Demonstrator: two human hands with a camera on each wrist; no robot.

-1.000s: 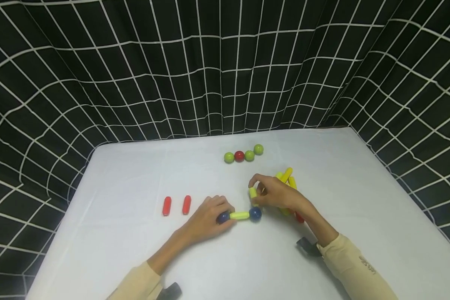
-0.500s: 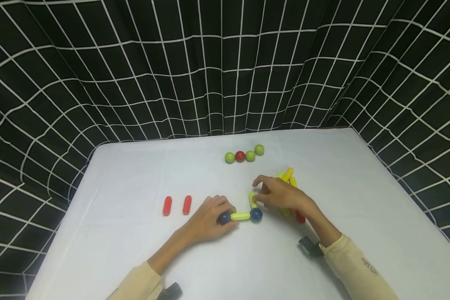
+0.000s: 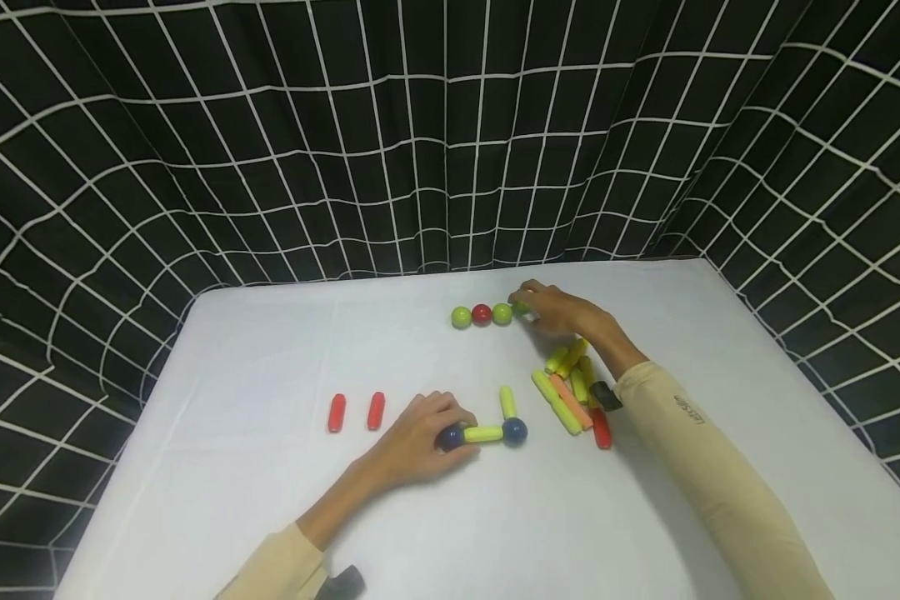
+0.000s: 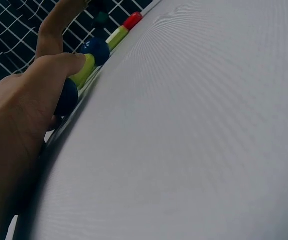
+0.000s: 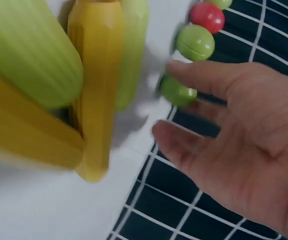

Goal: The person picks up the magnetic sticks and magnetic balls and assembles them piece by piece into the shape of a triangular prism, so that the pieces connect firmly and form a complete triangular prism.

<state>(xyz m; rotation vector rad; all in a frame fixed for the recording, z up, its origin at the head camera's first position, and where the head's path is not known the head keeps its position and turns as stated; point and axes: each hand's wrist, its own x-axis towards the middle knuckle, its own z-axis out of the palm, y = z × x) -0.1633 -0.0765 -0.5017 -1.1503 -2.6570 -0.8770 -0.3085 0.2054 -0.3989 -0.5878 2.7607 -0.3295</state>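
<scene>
My left hand (image 3: 423, 437) grips a dark blue ball (image 3: 450, 437). From that ball a yellow-green stick (image 3: 483, 434) runs to a second blue ball (image 3: 514, 432), and another yellow-green stick (image 3: 507, 402) extends from it toward the back. The left wrist view shows the thumb lying by the stick (image 4: 84, 72) between the two balls. At the back, my right hand (image 3: 558, 312) is around the rightmost green ball (image 3: 521, 307). In the right wrist view its thumb and fingers are spread about that ball (image 5: 178, 92), a gap between them.
Left of the right hand stand a green ball (image 3: 502, 313), a red ball (image 3: 482, 314) and another green ball (image 3: 461, 317). Yellow, green, orange and red sticks (image 3: 558, 404) lie piled below the right forearm. Two red sticks (image 3: 376, 411) lie left of the left hand.
My right hand has let go of the yellow-green stick at the second blue ball and moved back to the rightmost green ball. The left hand keeps its grip in place.
</scene>
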